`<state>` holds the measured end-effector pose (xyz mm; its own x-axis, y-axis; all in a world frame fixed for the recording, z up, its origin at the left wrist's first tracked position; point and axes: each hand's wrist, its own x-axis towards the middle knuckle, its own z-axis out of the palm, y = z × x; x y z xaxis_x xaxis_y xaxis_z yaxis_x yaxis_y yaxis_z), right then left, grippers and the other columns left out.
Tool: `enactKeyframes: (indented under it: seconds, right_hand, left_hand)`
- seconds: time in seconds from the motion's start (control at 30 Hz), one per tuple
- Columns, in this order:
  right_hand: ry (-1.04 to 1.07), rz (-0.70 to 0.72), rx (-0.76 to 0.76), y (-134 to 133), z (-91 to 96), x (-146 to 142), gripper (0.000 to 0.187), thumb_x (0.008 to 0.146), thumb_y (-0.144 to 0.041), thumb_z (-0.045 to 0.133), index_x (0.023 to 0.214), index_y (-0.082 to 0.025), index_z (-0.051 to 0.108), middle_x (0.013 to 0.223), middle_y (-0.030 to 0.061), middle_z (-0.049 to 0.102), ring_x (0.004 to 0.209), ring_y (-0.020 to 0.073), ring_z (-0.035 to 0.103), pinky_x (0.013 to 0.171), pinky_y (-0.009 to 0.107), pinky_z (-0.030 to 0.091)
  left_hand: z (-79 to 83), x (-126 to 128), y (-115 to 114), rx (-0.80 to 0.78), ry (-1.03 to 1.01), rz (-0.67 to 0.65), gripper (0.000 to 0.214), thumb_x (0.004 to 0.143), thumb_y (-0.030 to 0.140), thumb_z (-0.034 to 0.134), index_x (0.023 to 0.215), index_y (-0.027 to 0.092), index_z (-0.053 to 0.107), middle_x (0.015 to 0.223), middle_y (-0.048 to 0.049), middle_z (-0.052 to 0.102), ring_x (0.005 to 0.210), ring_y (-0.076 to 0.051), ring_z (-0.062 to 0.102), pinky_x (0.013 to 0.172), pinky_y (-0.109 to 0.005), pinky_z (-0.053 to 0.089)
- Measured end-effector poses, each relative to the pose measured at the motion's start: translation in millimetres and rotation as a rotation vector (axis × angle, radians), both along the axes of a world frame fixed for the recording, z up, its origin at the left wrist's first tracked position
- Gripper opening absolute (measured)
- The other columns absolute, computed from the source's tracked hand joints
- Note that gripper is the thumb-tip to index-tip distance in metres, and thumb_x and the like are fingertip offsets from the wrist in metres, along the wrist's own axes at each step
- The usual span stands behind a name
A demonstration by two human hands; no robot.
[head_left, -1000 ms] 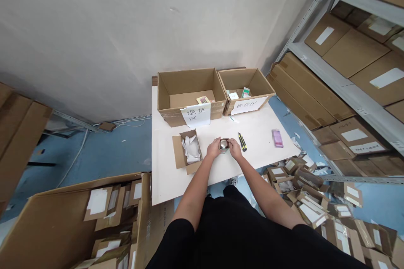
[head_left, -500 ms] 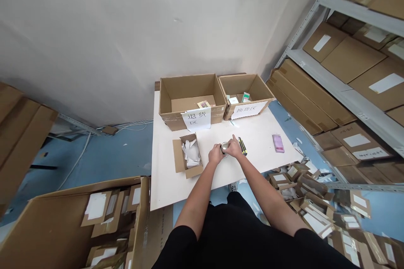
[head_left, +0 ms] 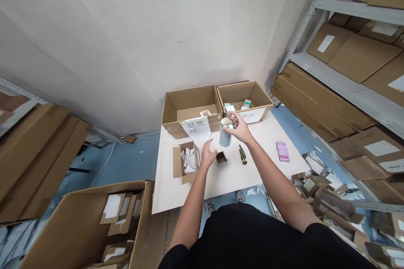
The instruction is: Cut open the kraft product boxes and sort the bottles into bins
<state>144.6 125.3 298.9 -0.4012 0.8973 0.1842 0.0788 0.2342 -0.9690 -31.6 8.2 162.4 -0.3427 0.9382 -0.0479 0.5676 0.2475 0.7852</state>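
Note:
My right hand (head_left: pixel 240 129) grips the top of a pale blue-green canister (head_left: pixel 225 138) with a rounded beige cap. Below it, a small open box (head_left: pixel 221 159) with a dark inside stands on the white tabletop (head_left: pixel 170 189). Beside that small box, to its left, my left hand (head_left: pixel 208 155) is open, fingers curved and apart, holding nothing. A black and yellow box cutter (head_left: pixel 243 154) lies to the right of the small box. Left of my left hand, an opened cardboard box (head_left: pixel 177 163) contains crumpled white paper (head_left: pixel 189 160).
Two large cartons with handwritten signs, a left one (head_left: pixel 192 96) and a right one (head_left: pixel 235 90), line the table's back, with small items inside. A blurred pink object (head_left: pixel 282 151) lies at right. Shelving (head_left: pixel 334 75) and scattered boxes flank the right; a big carton (head_left: pixel 72 218) stands front left.
The canister is now up out of the small box, in my right hand. My left hand has come away from my right and opened to the left. The view has shifted slightly.

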Motion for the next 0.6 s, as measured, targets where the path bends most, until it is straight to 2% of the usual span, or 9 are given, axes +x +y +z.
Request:
enactKeyframes:
  seconds: [0.07,0.1,0.17,0.27,0.33,0.4,0.47,0.53,0.6]
  right_hand:
    - [0.032,0.011,-0.002,1,1.0,-1,0.1,0.071,-0.045,0.088,0.159,-0.028,0.042,0.116,0.0056,0.069,0.104,0.024,0.068,0.096,0.041,0.057]
    - [0.045,0.017,-0.002,1,1.0,-2,0.101,0.072,-0.045,0.088,0.16,-0.028,0.041,0.114,0.0048,0.069,0.103,0.0239,0.068,0.097,0.042,0.057]
    - [0.07,0.039,-0.011,1,1.7,-4,0.102,0.074,-0.046,0.087,0.162,-0.029,0.039,0.111,0.0042,0.069,0.102,0.0242,0.069,0.097,0.043,0.057]
    - [0.143,0.144,-0.032,3,4.7,1,0.102,0.077,-0.05,0.086,0.164,-0.031,0.035,0.117,0.0059,0.069,0.108,0.0254,0.068,0.1,0.044,0.057]
    - [0.204,0.282,-0.047,5,4.6,12,0.105,0.078,-0.053,0.085,0.166,-0.033,0.03,0.128,0.0082,0.067,0.12,0.0267,0.066,0.105,0.045,0.054]
    - [0.212,0.443,-0.074,6,0.5,24,0.112,0.076,-0.053,0.088,0.167,-0.034,0.025,0.136,0.0098,0.065,0.129,0.0281,0.062,0.108,0.048,0.052]
    - [0.181,0.574,-0.121,2,-7.4,33,0.12,0.073,-0.051,0.091,0.169,-0.035,0.021,0.136,0.0104,0.066,0.126,0.0291,0.064,0.106,0.05,0.053]
    - [0.174,0.632,-0.163,-6,-16.9,36,0.125,0.071,-0.049,0.092,0.17,-0.035,0.017,0.131,0.0095,0.069,0.114,0.0283,0.07,0.1,0.049,0.056]
    - [0.195,0.576,-0.169,-15,-24.8,35,0.129,0.07,-0.047,0.092,0.171,-0.036,0.012,0.124,0.0078,0.07,0.103,0.0265,0.072,0.093,0.046,0.059]
  left_hand:
    - [41.8,6,5,0.228,-0.141,0.104,0.054,0.097,0.033,0.061,0.149,0.026,0.05,0.146,-0.0128,0.061,0.137,-0.026,0.057,0.108,-0.041,0.051]
    - [63.0,12,8,0.313,-0.194,0.09,0.056,0.097,0.037,0.063,0.15,0.028,0.048,0.145,-0.0121,0.061,0.134,-0.026,0.059,0.106,-0.04,0.052]
    - [101.1,29,15,0.395,-0.238,0.014,0.078,0.086,0.038,0.079,0.154,0.03,0.044,0.148,-0.0111,0.059,0.131,-0.027,0.061,0.105,-0.04,0.054]
    - [138.6,51,24,0.417,-0.208,0.07,0.097,0.071,0.038,0.092,0.156,0.03,0.045,0.144,-0.0107,0.062,0.126,-0.029,0.063,0.105,-0.042,0.053]
    - [149.7,55,24,0.445,-0.25,0.122,0.107,0.07,0.04,0.094,0.161,0.029,0.039,0.136,-0.0108,0.066,0.12,-0.028,0.066,0.104,-0.042,0.054]
    - [153.7,53,22,0.487,-0.348,0.132,0.117,0.07,0.043,0.094,0.166,0.028,0.028,0.131,-0.0104,0.068,0.113,-0.026,0.069,0.101,-0.041,0.056]
    - [155.1,49,18,0.515,-0.443,0.104,0.123,0.07,0.046,0.093,0.168,0.028,0.021,0.13,-0.0105,0.068,0.108,-0.024,0.071,0.097,-0.039,0.058]
    - [157.9,48,17,0.513,-0.495,0.065,0.124,0.071,0.049,0.092,0.169,0.028,0.019,0.135,-0.0117,0.067,0.107,-0.024,0.072,0.095,-0.038,0.06]
    - [163.1,50,18,0.494,-0.499,0.054,0.124,0.071,0.051,0.093,0.169,0.031,0.019,0.142,-0.0131,0.063,0.112,-0.024,0.07,0.097,-0.038,0.059]
